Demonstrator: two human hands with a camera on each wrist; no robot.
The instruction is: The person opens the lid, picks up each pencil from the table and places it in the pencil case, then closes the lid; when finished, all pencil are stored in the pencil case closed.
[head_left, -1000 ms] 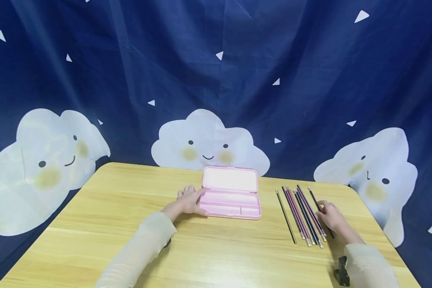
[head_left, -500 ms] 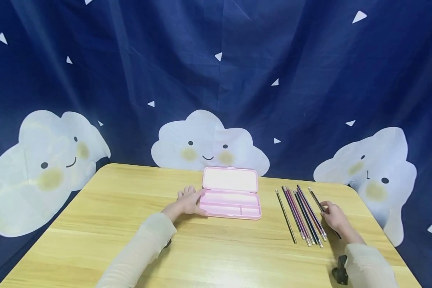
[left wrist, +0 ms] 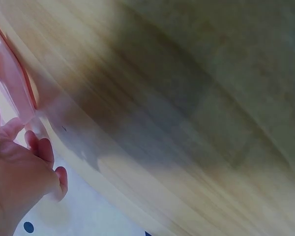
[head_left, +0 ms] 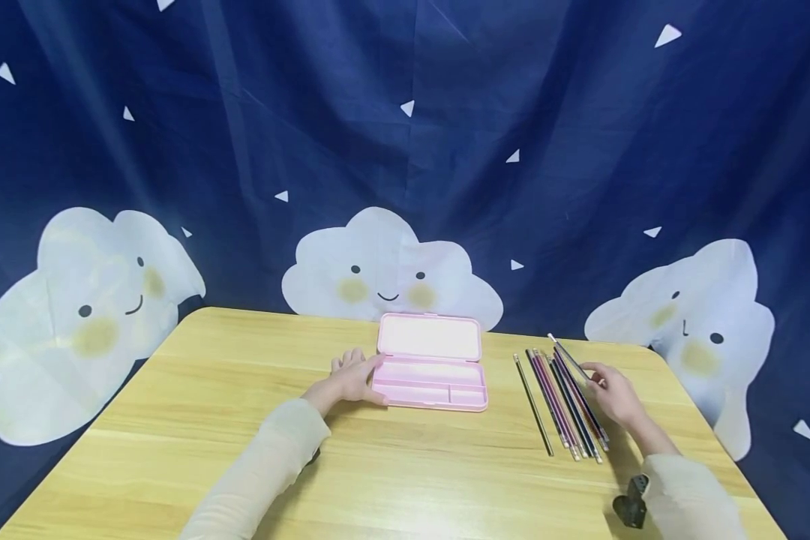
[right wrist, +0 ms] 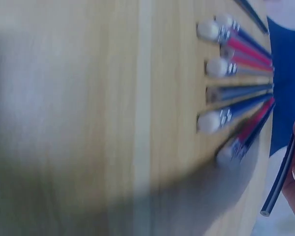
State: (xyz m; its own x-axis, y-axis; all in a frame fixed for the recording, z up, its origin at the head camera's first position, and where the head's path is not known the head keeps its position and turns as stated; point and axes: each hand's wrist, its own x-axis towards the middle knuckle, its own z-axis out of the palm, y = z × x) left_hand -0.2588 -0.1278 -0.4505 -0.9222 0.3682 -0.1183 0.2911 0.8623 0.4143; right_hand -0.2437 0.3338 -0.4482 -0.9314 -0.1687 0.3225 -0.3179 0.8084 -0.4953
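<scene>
A pink pencil case [head_left: 415, 393] lies with its lid [head_left: 430, 337] raised at the back, and its compartments hold nothing. My left hand [head_left: 348, 379] rests against the case's left end, thumb by the front corner and forefinger near the hinge. In the left wrist view, the other fingers [left wrist: 45, 148] extend loosely past the pink edge. On the right, my right hand [head_left: 617, 396] pinches a dark pencil [head_left: 567, 352], its far end raised over the other pencils [head_left: 568, 409]. The right wrist view shows the held pencil's near end [right wrist: 275, 194] off the wood.
One dark pencil [head_left: 533, 405] lies apart, between the case and the bunch. The wooden table [head_left: 432, 480] reaches back to a dark blue curtain [head_left: 351, 135] printed with clouds. A black wrist device [head_left: 631, 504] sits beneath the right sleeve.
My right hand has lifted the rightmost dark pencil from the table and moved it left over the bunch. The left hand and the pencil case stay put.
</scene>
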